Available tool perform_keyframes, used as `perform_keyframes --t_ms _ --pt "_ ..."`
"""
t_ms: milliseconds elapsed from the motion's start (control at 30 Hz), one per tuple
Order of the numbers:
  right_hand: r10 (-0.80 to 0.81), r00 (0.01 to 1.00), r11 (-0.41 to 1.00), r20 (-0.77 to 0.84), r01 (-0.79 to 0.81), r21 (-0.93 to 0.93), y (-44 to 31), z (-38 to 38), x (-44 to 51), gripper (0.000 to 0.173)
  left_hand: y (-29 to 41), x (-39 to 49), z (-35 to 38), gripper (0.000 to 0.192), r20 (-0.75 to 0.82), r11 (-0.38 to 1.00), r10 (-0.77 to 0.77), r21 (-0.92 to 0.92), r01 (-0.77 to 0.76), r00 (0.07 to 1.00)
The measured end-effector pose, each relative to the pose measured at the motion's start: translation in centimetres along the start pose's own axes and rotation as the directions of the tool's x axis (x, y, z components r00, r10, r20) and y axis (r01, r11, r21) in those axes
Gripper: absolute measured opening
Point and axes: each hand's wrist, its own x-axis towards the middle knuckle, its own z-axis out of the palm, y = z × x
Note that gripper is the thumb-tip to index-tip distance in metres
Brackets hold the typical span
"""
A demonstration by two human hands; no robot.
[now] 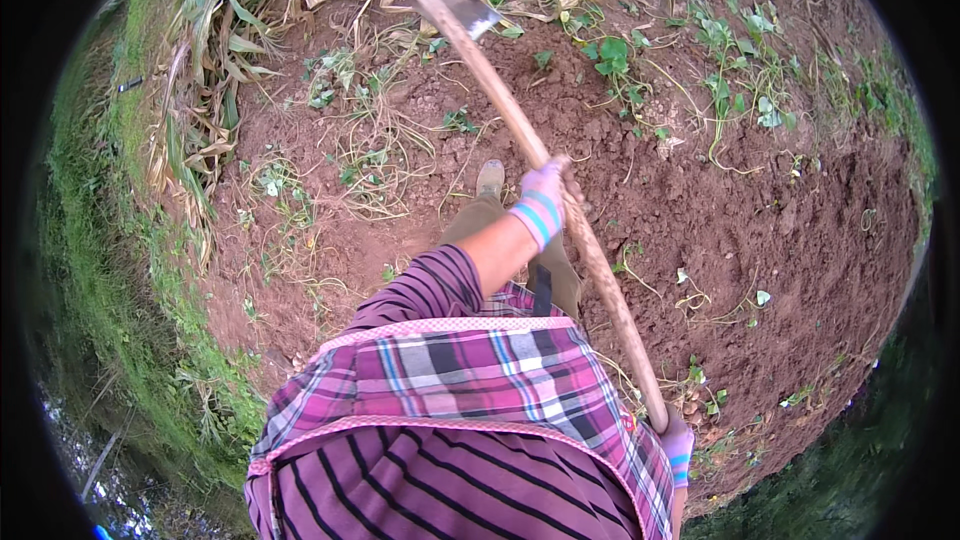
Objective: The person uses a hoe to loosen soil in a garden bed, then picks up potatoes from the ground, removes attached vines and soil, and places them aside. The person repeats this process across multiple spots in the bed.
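A hoe with a long wooden handle crosses the view from the top centre down to the lower right. My left hand, in a pale purple glove with a blue-striped cuff, grips the handle near its middle. Close to the handle's rear end, my right hand wears a matching glove and is closed around the wood, partly hidden by the apron at my side. The hoe's metal blade is at the far end, over or near soil and dry leaves; whether it touches the ground I cannot tell.
Cut, drying maize stalks lie heaped at the left, beside a grassy strip. Leafy vines trail over the soil ahead. Loose, turned earth spreads to the right. My shoe stands below the handle.
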Motion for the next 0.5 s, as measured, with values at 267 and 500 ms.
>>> perform_keyframes --t_ms 267,500 --pt "-0.132 0.965 0.991 0.226 0.119 0.068 -10.1 0.3 9.6 0.041 12.3 11.6 -4.6 0.016 -0.035 0.972 0.223 0.09 -0.219 0.974" --pt "0.074 0.98 0.977 0.186 -0.033 -0.213 -1.0 -12.0 0.0 0.033 -15.6 9.3 -2.4 0.021 -0.237 0.987 -0.127 0.07 0.148 0.963"
